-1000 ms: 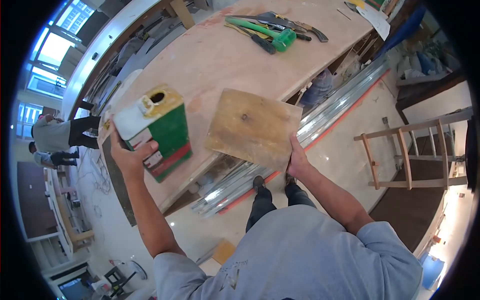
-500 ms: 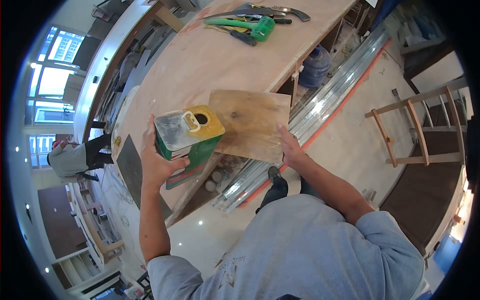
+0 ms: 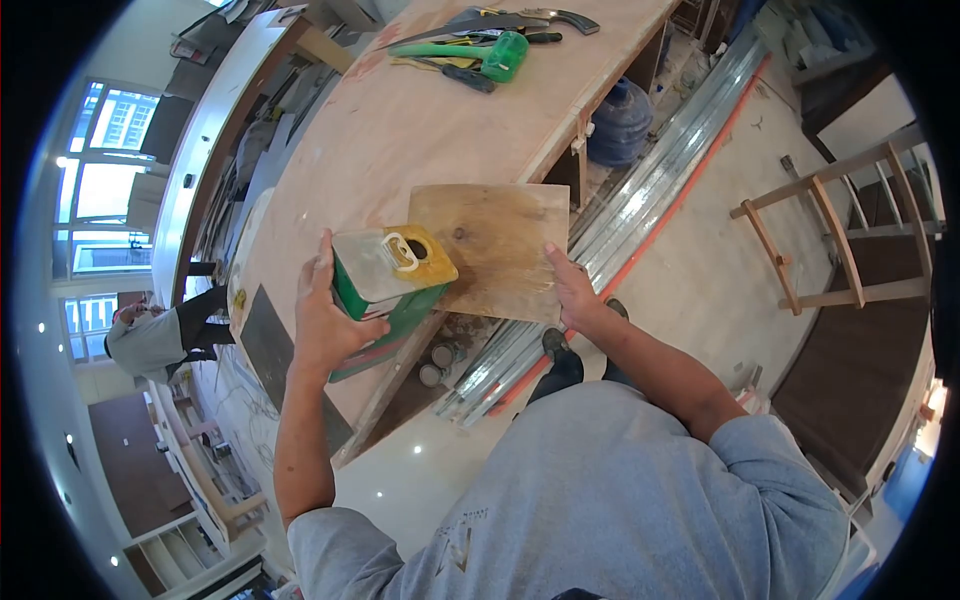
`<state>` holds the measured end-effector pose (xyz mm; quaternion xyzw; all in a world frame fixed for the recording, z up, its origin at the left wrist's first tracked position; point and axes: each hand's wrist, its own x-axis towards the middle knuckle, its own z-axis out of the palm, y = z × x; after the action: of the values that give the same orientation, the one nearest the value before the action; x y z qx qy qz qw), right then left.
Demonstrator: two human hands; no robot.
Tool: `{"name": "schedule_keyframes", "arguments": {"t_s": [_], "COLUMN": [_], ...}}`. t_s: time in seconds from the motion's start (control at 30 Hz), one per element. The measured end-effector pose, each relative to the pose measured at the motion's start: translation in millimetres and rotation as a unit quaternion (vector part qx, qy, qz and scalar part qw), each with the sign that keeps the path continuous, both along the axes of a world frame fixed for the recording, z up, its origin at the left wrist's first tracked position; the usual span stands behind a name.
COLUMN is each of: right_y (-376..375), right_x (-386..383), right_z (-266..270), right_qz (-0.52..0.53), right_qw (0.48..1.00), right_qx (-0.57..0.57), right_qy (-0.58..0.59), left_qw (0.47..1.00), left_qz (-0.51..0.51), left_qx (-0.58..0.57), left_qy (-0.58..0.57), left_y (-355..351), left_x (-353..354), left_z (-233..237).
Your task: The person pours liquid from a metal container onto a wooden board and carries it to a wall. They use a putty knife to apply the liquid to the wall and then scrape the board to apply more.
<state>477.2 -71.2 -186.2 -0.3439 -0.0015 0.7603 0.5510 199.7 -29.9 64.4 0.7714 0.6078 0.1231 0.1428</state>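
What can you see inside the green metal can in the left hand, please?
Only darkness shows through the opening of the can; the can itself covers the rest, so any contents cannot be made out.

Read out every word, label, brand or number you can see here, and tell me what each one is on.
No text can be read.
Grey shirt: small dark print and a mark, too blurred to read.
Can: no legible words; its side is partly covered by the left hand.
Board: no lettering visible.
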Motion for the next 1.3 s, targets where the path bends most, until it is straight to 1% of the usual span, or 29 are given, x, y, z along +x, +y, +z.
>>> {"name": "schedule_keyframes", "arguments": {"t_s": [0.3, 0.47, 0.57, 0.67, 0.77, 0.87, 1.07, 1.17, 1.27, 1.3], "right_y": [-1, 0, -1, -1, 1, -2, -2, -2, -1, -2], "right_x": [-2, -6, -5, -7, -6, -4, -6, -8, -6, -5], "right_z": [-5, -31, -18, -21, -23, -1, -17, -18, -13, -13], "right_qz": [-0.007, 0.0, -0.004, -0.004, -0.019, -0.023, -0.02, -0.04, -0.022, -0.019], "right_qw": [1.0, 0.999, 0.998, 0.997, 0.998, 0.998, 0.999, 0.998, 1.0, 1.0], "right_qx": [0.009, 0.017, 0.0, 0.002, -0.022, -0.034, -0.022, 0.01, -0.011, -0.002], "right_qy": [-0.01, -0.041, -0.069, -0.073, -0.064, -0.041, -0.031, -0.038, -0.014, -0.025], "left_qw": [1.0, 0.999, 0.998, 0.998, 0.997, 0.998, 0.997, 0.998, 0.997, 0.997], "left_qz": [-0.004, -0.013, -0.024, -0.023, -0.026, -0.019, -0.027, -0.029, -0.04, -0.039], "left_qx": [-0.023, -0.032, -0.034, -0.041, -0.04, -0.051, -0.046, -0.046, -0.035, -0.035], "left_qy": [0.02, 0.039, 0.042, 0.05, 0.054, 0.043, 0.051, 0.041, 0.053, 0.051], "left_y": [2, 4, 6, 6, 7, 8, 9, 10, 11, 10], "left_x": [4, 6, 6, 9, 10, 13, 18, 21, 22, 23], "left_z": [-3, -5, -4, -1, 2, 6, 15, 20, 24, 26]}}
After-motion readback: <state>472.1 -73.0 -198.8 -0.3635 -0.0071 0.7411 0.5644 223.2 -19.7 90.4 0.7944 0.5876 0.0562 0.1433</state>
